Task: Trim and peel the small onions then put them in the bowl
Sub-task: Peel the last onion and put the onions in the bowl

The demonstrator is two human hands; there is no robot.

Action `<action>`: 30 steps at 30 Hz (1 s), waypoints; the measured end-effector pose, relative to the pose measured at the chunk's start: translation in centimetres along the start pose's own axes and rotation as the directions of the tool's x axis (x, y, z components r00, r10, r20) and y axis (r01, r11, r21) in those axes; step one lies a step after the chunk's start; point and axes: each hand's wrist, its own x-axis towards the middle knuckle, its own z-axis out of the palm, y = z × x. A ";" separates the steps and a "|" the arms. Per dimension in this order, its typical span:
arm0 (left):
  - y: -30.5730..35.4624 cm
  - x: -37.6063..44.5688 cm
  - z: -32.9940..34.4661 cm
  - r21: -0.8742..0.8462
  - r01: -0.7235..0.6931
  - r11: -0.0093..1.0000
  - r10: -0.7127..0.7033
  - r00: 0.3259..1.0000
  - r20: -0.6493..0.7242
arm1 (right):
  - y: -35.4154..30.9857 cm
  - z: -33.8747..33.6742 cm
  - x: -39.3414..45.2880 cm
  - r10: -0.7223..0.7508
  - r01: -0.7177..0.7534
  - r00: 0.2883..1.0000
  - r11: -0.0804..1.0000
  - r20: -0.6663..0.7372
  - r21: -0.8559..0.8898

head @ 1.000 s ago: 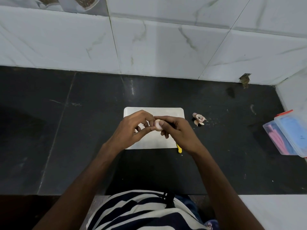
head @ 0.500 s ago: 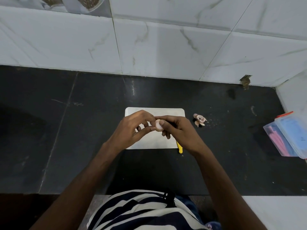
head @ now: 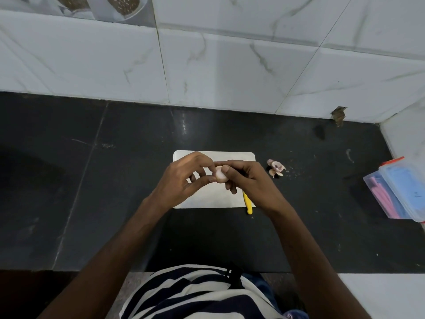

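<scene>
A small pale onion [head: 220, 174] is held above the white cutting board [head: 236, 199] on the black counter. My right hand [head: 249, 183] grips the onion between thumb and fingers, and a yellow knife handle [head: 248, 203] sticks out under this hand. My left hand [head: 184, 178] pinches at the onion's left side with thumb and fingertips. Whether the right hand also holds the knife cannot be told. No bowl is in view.
A small pile of pinkish onion skins [head: 276, 168] lies on the counter just right of the board. A clear plastic box with blue and pink contents [head: 397, 194] sits at the right edge. White marble tiles form the wall behind.
Both hands stay together on the onion over the board; only the fingers shift slightly. The view has tilted a little.
</scene>
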 end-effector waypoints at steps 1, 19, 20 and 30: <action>0.1 0.0 0.1 -0.023 -0.008 1.000 0.008 0.999 -0.031 | -0.1 0.0 0.0 -0.003 0.003 1.000 1.000 0.000 0.029; 1.4 0.6 0.0 -0.007 -0.054 0.999 0.053 0.995 -0.087 | -1.1 -0.2 -0.6 -0.049 0.048 0.999 0.989 0.003 0.143; 1.5 0.6 0.0 -0.009 -0.060 0.998 0.058 0.994 -0.096 | -1.2 -0.2 -0.6 -0.054 0.053 0.999 0.987 0.005 0.149; 2.5 0.9 -0.4 0.008 -0.030 1.000 0.030 0.999 -0.019 | -1.6 -0.7 -0.9 -0.091 0.089 0.996 0.990 0.014 0.108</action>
